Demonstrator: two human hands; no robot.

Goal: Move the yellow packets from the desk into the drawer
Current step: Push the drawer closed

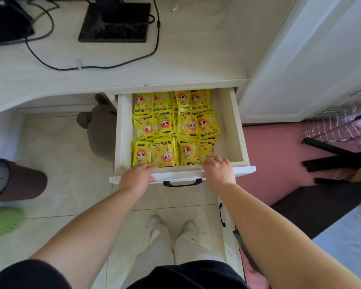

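Yellow packets (173, 128): many, in overlapping rows inside white drawer (230, 126), pulled out below table (175, 65). Left hand (137, 179): grip released, fingers draped over drawer's front edge. Right hand (218, 170): grip released, fingertips touching nearest packets. Black cable (50, 65) on table.
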